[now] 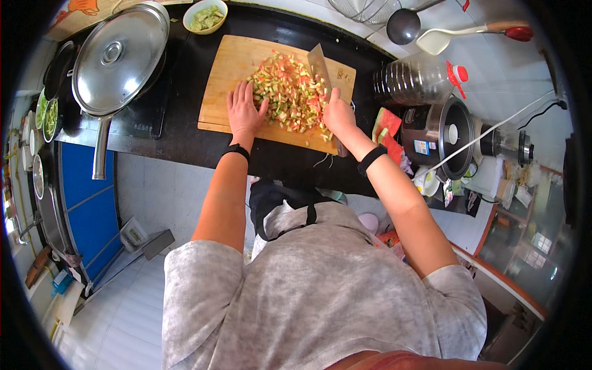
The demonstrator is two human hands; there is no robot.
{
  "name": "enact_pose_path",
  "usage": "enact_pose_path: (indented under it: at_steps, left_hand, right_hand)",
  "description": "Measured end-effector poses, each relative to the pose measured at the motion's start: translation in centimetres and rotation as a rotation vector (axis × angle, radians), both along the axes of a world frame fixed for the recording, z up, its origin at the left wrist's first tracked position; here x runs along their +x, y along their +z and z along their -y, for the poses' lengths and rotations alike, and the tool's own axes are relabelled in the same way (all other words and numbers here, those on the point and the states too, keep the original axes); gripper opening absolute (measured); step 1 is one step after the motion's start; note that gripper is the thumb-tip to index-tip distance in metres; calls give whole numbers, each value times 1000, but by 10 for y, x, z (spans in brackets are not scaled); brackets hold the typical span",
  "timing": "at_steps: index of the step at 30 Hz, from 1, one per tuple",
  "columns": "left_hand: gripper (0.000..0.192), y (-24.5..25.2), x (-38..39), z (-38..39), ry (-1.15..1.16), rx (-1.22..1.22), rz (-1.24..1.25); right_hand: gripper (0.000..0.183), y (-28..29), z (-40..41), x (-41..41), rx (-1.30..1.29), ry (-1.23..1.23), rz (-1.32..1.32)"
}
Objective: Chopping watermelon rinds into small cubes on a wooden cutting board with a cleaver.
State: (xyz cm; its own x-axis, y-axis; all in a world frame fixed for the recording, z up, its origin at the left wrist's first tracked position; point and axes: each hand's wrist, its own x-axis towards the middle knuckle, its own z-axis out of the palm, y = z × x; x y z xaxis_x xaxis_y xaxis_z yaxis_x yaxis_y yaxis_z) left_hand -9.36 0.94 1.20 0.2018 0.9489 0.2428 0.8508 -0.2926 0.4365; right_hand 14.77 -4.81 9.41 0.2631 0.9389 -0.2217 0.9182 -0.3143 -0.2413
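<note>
A heap of diced watermelon rind (286,92), pale green with pink bits, covers the middle of a wooden cutting board (226,58). My left hand (244,111) lies palm down at the heap's left edge, thumb spread and touching the pieces, with nothing held. In my right hand (340,113) is a cleaver (319,64), gripped near where handle and blade meet. Its broad metal blade points away from me along the heap's right side, and the handle's end shows below my fist. Some dice lie against the blade.
Right of the board are watermelon pieces (387,122), a large plastic bottle (411,81) and a rice cooker (455,138). A bowl of green slices (206,18) stands behind the board. At left, a lidded pan (118,60) points its handle over the counter edge.
</note>
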Motion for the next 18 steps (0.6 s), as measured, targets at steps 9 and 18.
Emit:
enact_pose_path:
  at_steps: [9,18]
  left_hand:
    - [60,2,-1,-1,7,-5,-12]
    - [63,-6,-3,0,7,11,6]
  right_hand:
    - [39,21,-4,39,-28,237,47]
    - [31,17,-2,34,-19,177,45]
